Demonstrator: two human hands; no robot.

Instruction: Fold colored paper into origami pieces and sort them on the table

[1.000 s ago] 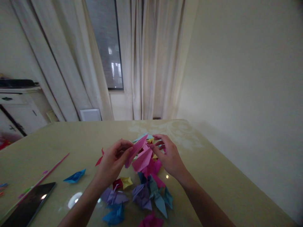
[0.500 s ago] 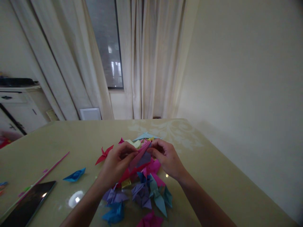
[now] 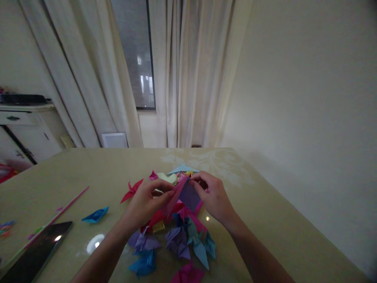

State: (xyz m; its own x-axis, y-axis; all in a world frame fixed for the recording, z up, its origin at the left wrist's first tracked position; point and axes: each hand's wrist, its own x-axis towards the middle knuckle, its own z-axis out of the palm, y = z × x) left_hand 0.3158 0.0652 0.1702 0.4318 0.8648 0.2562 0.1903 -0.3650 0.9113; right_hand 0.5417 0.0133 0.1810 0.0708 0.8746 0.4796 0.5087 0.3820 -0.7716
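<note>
Both my hands hold one folded paper piece [image 3: 185, 193], pink outside with a purple inner face, above a heap of coloured origami figures [image 3: 179, 239] on the table. My left hand [image 3: 147, 202] pinches its left pink flap between thumb and fingers. My right hand [image 3: 213, 196] grips the top right edge with curled fingers. Purple, teal, blue and magenta folded figures lie under and in front of my hands. A red figure [image 3: 131, 190] and pale green and light blue ones lie just behind.
The glossy beige table [image 3: 265, 212] ends at a wall on the right. A lone blue folded boat [image 3: 96, 215] lies left of the heap. Further left are a long pink stick [image 3: 59, 214] and a dark phone [image 3: 37, 253]. Curtains and a window stand behind.
The paper piece has come down from a raised pink point and been opened, so its purple inner face now shows. Both hands have dropped lower and closer together over the heap.
</note>
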